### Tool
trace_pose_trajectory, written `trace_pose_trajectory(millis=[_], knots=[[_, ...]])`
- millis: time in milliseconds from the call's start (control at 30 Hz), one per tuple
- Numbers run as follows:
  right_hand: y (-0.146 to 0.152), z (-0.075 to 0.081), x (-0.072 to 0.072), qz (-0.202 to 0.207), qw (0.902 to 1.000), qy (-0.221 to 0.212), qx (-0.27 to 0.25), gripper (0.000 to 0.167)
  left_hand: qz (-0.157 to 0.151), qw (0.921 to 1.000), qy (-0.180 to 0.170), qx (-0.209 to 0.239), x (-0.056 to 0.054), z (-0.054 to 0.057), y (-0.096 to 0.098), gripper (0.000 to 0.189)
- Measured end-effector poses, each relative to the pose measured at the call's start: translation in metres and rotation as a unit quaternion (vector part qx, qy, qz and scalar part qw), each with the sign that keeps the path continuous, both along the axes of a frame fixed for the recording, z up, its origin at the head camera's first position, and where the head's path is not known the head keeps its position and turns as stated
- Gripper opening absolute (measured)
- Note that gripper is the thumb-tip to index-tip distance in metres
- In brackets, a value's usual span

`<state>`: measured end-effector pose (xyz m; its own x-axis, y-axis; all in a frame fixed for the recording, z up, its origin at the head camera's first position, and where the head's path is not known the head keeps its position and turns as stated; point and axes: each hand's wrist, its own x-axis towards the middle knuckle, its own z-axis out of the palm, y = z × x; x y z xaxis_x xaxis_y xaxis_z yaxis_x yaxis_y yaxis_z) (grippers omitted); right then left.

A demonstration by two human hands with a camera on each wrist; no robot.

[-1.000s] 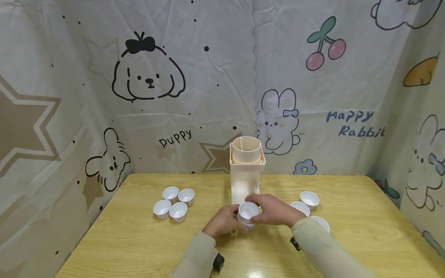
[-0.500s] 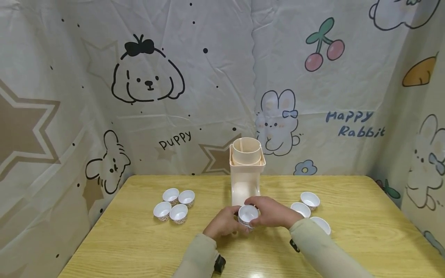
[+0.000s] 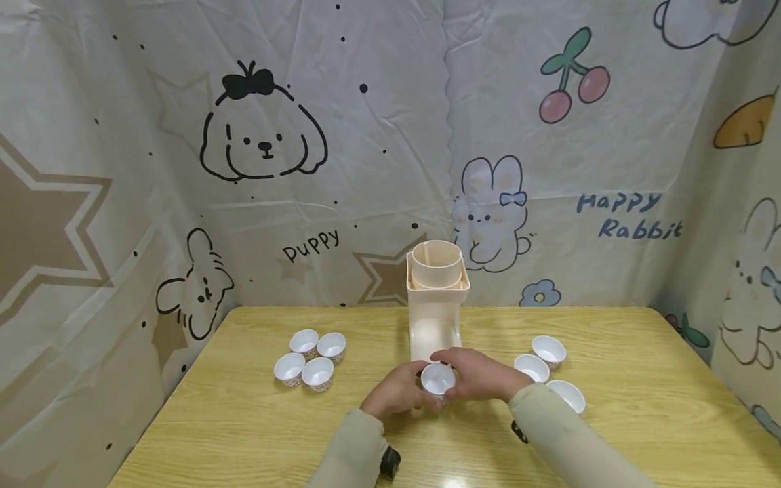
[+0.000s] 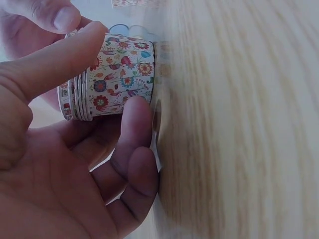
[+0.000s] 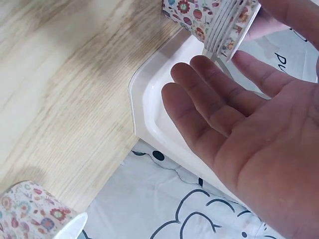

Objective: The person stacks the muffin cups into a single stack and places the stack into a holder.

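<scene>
A nested stack of floral paper cups [image 3: 438, 379] with white insides stands upright near the middle of the table, its several rims packed closely in the left wrist view. My left hand [image 3: 398, 390] holds it from the left, thumb across the printed side [image 4: 122, 74] and fingers around the other side. From the right, my right hand [image 3: 478, 375] holds the top rim between thumb and index finger. Its other fingers [image 5: 187, 112] reach out loosely past the stack. Directly behind the hands rises a beige plastic stand [image 3: 434, 318] with a round tube [image 3: 436, 268] in its square top.
Several matching paper cups [image 3: 318, 373] stand grouped on the left of the wooden table [image 3: 232, 434]. Three more cups [image 3: 549, 350] are at the right, partly behind the right forearm. A printed cloth [image 3: 378, 135] hangs behind the table and along both sides.
The upper cup has sunk down into the stack between my hands, so its separate lower rim no longer shows. Both hands keep nearly the same place; the view shifts slightly.
</scene>
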<state>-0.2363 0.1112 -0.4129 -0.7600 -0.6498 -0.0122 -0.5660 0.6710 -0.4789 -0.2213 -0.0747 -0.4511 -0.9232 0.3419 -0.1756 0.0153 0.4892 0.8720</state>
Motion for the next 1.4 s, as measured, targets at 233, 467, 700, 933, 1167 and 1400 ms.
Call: trace_pose_trajectory(millis=[233,467,700,933,1167,1400], knots=[[0.016,0.013,0.010,-0.024,0.9992,-0.030,-0.011,0.067,0.005,0.9999,-0.005,0.010,0.000,0.000,-0.002,0.058],[0.047,0.029,0.019,-0.055,0.9984,-0.013,0.003,0.061,0.008,0.9999,-0.004,0.012,-0.002,0.001,-0.003,0.056],[0.086,0.032,0.026,-0.078,0.9958,0.045,0.015,0.056,0.002,0.9996,-0.008,0.027,0.000,-0.001,0.000,0.055],[0.111,0.032,0.028,-0.100,0.9911,0.078,0.040,0.054,0.005,0.9998,-0.005,0.020,0.000,-0.003,-0.001,0.055],[0.131,0.028,0.034,-0.109,0.9863,0.106,0.066,0.053,0.001,0.9999,0.003,0.016,-0.001,-0.004,0.000,0.054],[0.157,0.018,0.039,-0.146,0.9794,0.092,0.104,0.053,-0.006,1.0000,0.003,-0.003,0.001,-0.001,0.002,0.072]])
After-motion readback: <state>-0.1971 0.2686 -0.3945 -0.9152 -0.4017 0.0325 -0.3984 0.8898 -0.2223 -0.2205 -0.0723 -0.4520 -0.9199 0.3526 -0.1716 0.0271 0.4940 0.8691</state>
